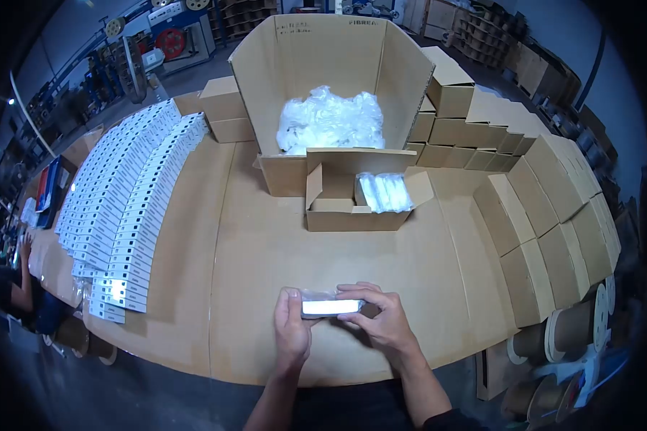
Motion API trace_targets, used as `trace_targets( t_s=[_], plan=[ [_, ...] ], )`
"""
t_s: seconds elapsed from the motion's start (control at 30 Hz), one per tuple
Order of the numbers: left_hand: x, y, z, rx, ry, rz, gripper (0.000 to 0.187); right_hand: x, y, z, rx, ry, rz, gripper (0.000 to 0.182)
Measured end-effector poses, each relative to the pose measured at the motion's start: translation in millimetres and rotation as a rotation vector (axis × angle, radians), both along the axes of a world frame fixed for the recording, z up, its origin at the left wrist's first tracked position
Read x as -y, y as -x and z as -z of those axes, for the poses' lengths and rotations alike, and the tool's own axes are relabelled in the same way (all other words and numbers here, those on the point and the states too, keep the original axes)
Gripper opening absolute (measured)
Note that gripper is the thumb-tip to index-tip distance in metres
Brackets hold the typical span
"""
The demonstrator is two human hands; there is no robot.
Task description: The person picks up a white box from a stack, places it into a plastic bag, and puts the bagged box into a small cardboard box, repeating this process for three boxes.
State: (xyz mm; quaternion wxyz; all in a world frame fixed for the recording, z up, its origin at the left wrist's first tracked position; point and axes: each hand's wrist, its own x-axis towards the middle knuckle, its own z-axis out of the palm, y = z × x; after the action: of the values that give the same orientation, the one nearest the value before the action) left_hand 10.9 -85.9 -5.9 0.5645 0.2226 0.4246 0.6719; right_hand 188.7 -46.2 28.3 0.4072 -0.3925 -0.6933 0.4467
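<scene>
Close to the table's near edge, my left hand [292,329] grips the left end of a small, flat white packet [331,307] with clear plastic along its top. On the packet's other end, my right hand [382,316] has its thumb and fingers closed. What is inside the packet cannot be made out. Beyond my hands stands an open small carton [356,221], its flaps spread, with several plastic-wrapped white packets [385,192] in its right part. Behind it, a tall open carton [327,54] holds a heap of clear plastic-wrapped items [331,121].
Long rows of white labelled boxes [133,208] lie stacked at the left of the cardboard-covered table [266,258]. Closed brown cartons [539,223] line the right side and back right. Spools [579,323] stand below at the right. Another person [18,291] is at the far left.
</scene>
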Motion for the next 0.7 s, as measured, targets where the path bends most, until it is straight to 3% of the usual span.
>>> trace_targets(
  t_s=[0.07, 0.17, 0.27, 0.47, 0.57, 0.67, 0.7],
  plan=[
    [-1.7, 1.7, -2.5, 0.028, -0.018, -0.042, 0.029, -2.1, -3.2, -0.1, -0.004, 0.02, -0.007, 0.032],
    [3.7, 14.2, -21.7, -0.107, -0.143, 0.182, 0.027, -6.2, -8.6, 1.9, -0.003, 0.036, -0.043, 0.033],
    [3.4, 28.6, -19.1, -0.448, -0.248, 0.38, 0.029, -11.1, -10.8, -4.0, 0.043, -0.168, -0.038, 0.035],
    [-1.7, 30.8, -17.4, -0.39, -0.136, 0.362, 0.024, -18.5, -17.0, -23.7, 0.373, -0.398, -0.107, 0.038],
    [-9.0, 35.6, -18.7, -0.46, -0.136, 0.422, 0.026, -24.5, -16.8, -45.0, 0.544, -0.538, -0.251, 0.03],
    [-26.0, 29.1, -25.6, -0.451, -0.242, 0.399, 0.031, -35.1, -24.8, -67.1, 0.71, -0.505, -0.318, 0.021],
    [-34.0, 23.5, -32.9, -0.447, -0.293, 0.384, 0.039, -44.2, -32.1, -68.6, 0.605, -0.54, -0.284, 0.021]
  ],
)
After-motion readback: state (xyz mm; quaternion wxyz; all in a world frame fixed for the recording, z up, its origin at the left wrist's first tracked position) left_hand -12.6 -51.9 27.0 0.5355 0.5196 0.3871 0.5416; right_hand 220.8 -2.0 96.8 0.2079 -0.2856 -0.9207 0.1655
